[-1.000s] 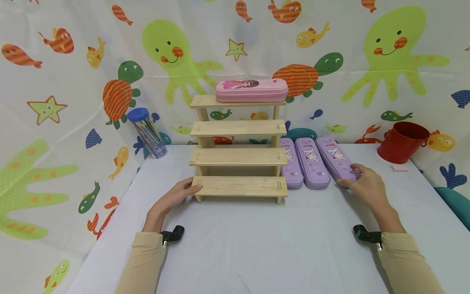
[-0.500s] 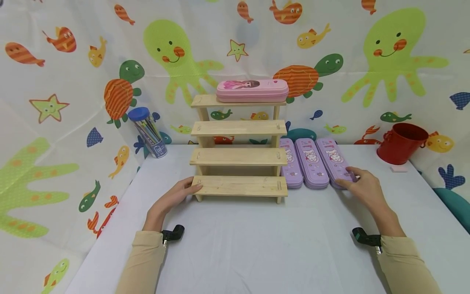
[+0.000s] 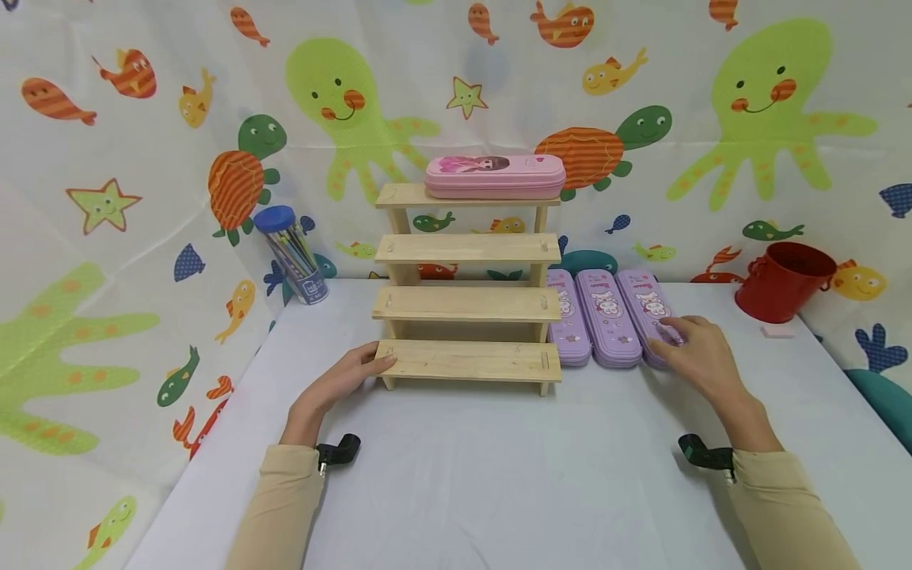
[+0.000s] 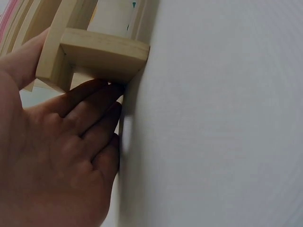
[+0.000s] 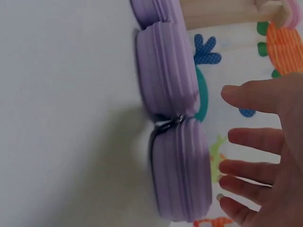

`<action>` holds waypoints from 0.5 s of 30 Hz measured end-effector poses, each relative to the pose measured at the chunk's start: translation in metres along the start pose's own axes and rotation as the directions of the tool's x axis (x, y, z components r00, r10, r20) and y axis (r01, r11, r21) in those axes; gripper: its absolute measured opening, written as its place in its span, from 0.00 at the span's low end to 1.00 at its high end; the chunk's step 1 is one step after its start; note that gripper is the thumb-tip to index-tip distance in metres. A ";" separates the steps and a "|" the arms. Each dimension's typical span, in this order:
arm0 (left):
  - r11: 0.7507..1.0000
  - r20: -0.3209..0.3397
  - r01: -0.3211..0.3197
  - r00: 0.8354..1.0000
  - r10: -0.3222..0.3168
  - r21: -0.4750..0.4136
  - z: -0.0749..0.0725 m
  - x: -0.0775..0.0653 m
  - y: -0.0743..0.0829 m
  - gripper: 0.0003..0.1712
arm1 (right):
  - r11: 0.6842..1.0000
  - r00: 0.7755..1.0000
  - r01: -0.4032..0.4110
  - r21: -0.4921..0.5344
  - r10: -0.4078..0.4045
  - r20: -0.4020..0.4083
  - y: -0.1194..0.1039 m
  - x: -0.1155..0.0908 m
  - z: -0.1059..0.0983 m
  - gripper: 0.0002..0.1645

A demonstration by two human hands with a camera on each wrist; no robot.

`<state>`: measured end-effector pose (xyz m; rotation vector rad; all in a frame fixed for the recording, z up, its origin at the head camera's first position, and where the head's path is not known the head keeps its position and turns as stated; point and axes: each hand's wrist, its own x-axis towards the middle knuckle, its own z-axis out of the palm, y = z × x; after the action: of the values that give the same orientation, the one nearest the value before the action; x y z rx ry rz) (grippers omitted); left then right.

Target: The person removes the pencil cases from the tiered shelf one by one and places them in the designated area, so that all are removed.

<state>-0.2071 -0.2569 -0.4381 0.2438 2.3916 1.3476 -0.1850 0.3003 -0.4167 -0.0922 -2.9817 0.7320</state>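
Four wooden steps make up a display rack [image 3: 466, 362] on the white table. My left hand [image 3: 347, 374] holds the left end of its lowest step, thumb on top; in the left wrist view, the fingers [image 4: 90, 111] reach in beside the leg. A pink pencil case [image 3: 495, 179] with a printed figure lies on the top step. To the rack's right lie three purple pencil cases, a left one [image 3: 568, 328], a middle one [image 3: 608, 317] and a right one [image 3: 640, 294]. Over the right one hovers my right hand [image 3: 705, 356], its fingers spread and apart from it in the right wrist view.
A clear tub of pens [image 3: 292, 257] with a blue lid stands at the back left. At the back right is a red bucket [image 3: 784, 281], with a small pink block [image 3: 777, 332] in front. A sea-animal curtain [image 3: 456, 47] hangs behind.
My right hand has drawn the right purple case leftward, closer alongside the middle one, and then let go of it. The left hand has stayed on the rack.
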 end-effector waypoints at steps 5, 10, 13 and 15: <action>1.000 -0.001 0.000 1.000 0.000 -0.002 0.000 0.000 0.000 0.41 | 0.998 0.998 0.056 0.036 -0.056 -0.009 -0.016 0.007 -0.001 0.38; 1.000 -0.003 -0.002 1.000 0.002 0.007 0.000 0.001 -0.002 0.41 | 0.993 0.995 0.101 0.062 -0.101 -0.004 -0.030 0.015 -0.003 0.37; 1.000 -0.006 0.001 1.000 -0.001 0.005 0.000 0.001 -0.002 0.41 | 0.989 0.992 0.124 0.079 -0.127 0.025 -0.039 0.021 -0.006 0.41; 1.000 -0.005 -0.004 1.000 0.004 0.008 0.000 0.001 -0.002 0.40 | 0.987 0.989 0.138 0.087 -0.142 0.038 -0.045 0.023 -0.007 0.43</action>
<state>-0.2080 -0.2580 -0.4402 0.2481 2.4027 1.3423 -0.2097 0.2652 -0.3879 0.1386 -2.9556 0.8508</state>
